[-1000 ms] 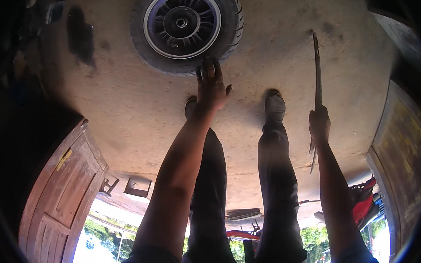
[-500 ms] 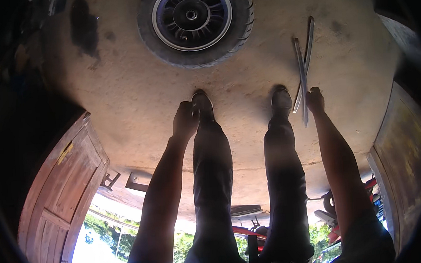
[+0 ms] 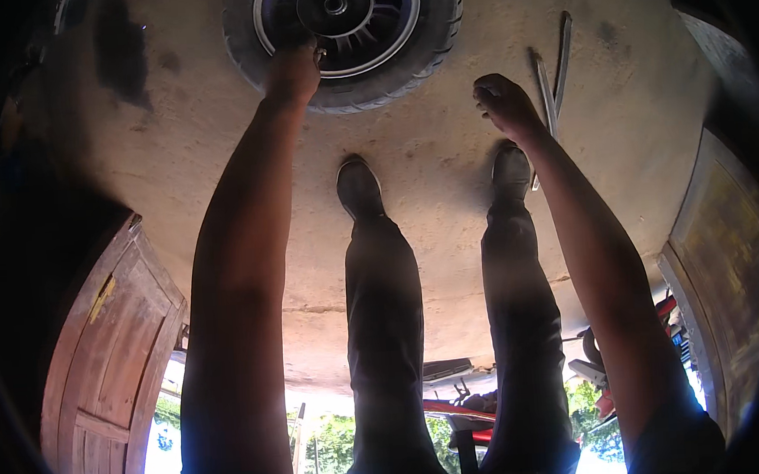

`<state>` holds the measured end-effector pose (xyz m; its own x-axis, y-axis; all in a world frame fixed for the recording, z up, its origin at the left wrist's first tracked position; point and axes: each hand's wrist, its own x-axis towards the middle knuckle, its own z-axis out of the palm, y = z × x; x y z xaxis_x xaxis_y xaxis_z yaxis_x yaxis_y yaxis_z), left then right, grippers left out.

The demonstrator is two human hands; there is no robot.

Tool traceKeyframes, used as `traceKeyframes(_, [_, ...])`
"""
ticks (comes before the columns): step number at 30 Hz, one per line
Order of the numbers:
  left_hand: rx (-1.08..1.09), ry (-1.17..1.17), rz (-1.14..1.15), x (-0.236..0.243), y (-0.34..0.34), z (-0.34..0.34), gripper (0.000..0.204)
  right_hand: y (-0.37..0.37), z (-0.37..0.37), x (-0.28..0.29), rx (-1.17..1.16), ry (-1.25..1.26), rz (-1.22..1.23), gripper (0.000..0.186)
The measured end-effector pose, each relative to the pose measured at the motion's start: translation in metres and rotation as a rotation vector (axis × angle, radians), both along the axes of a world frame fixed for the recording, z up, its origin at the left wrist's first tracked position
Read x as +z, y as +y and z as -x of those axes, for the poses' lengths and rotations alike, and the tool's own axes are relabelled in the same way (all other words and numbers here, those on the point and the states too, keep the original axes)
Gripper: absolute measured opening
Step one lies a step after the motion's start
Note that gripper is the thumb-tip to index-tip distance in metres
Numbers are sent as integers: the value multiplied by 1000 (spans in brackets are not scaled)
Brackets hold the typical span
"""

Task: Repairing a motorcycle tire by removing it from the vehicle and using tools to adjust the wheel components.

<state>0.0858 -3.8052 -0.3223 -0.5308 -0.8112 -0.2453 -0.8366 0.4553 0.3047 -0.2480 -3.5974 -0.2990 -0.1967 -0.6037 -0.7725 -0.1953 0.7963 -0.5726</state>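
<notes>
Left hand (image 3: 294, 70), shadowed, seemingly touches 1 wheel (image 3: 357, 37), cut off above.

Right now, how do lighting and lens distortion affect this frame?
Head view: white daylight overexposes gaps along the lower edge; head view: fisheye bends the brown panelled wooden door at left, corners go black; head view: the bare left hand, over the black-tyred spoked wheel, is dim and indistinct.

A stained tan floor (image 3: 438, 207) spreads between a wooden door (image 3: 113, 357) lower left and a weathered panel (image 3: 729, 276) lower right, with sunlit greenery (image 3: 330, 453) below.
</notes>
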Motion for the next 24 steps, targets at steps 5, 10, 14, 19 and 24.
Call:
traceKeyframes(5, [-169,229,36,11,5,10,19,-47,-61,-1,154,88,174,34])
traceKeyframes(10, [-161,172,-21,9,-4,7,20,-73,-82,14,169,35,103,36])
traceKeyframes(14, [-105,8,-49,12,-2,8,24,-89,-86,17,215,4,-58,36])
traceKeyframes(19, [-235,197,65,15,2,-2,25,-100,-97,15,488,340,53,35])
traceKeyframes(24, [-167,16,-40,13,-4,3,27,-121,-106,29,602,386,-54,37])
